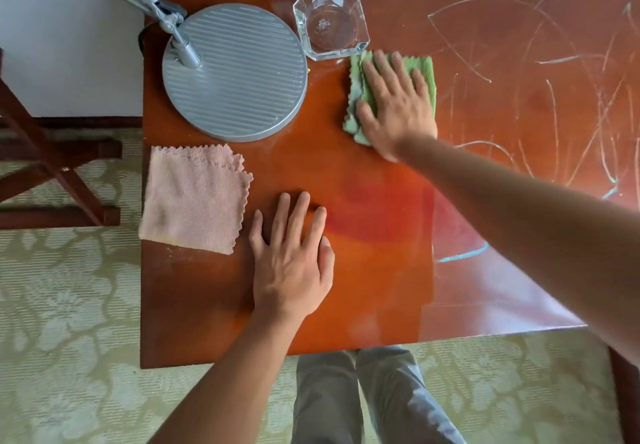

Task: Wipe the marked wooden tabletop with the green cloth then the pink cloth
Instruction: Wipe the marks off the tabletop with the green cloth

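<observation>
Cloths x2: green cloth (pixel 424 73) lying at 1 o'clock w/ right hand (pixel 398 104) pressing flat-fingered; pink cloth (pixel 194 198) at 9. Left hand (pixel 289 263) resting flat on tabletop (pixel 381 270).

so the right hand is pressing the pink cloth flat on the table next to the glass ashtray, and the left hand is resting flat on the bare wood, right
Not quite: the cloth under the right hand is the green cloth, not the pink one. The head view shows it pressed flat beside the glass ashtray. The pink cloth lies untouched at the table's left edge. The left hand does rest flat on the bare wood.
</observation>
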The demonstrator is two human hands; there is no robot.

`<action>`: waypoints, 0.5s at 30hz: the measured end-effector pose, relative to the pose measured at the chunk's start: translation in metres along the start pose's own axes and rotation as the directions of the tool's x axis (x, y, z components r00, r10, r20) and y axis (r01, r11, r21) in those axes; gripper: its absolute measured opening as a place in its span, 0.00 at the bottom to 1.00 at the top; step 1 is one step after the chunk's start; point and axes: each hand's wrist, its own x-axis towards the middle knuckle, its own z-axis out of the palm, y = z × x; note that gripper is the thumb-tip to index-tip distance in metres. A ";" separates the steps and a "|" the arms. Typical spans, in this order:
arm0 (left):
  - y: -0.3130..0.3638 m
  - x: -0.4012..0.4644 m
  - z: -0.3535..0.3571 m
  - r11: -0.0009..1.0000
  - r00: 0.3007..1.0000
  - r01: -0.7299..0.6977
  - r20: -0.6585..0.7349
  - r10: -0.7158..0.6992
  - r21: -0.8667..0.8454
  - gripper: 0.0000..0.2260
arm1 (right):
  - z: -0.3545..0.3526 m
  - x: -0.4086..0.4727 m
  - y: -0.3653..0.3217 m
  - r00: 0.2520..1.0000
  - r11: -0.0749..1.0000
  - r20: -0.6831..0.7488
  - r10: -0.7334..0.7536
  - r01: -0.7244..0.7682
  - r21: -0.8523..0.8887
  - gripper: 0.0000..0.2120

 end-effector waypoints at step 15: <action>0.002 0.003 -0.004 1.000 1.000 -0.004 0.010 0.004 0.013 0.21 | 0.023 -0.119 -0.007 0.999 0.999 -0.045 -0.010 0.012 0.042 0.33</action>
